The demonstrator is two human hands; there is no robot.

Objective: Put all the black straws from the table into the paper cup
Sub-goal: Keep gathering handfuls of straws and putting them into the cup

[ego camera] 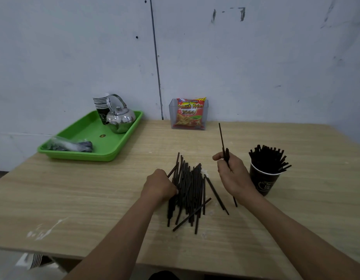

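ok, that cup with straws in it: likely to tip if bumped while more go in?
Probably somewhat tippy: the cup is paper and narrower at the base, so likely light. The straws in it stand well above the rim and lean right, which may pull it that way. The right hand is close beside it, so a knock seems possible.

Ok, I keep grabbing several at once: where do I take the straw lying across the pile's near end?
Pinch the crosswise straw by its right end from above: that end juts past the pile over bare table, so it should lift alone.
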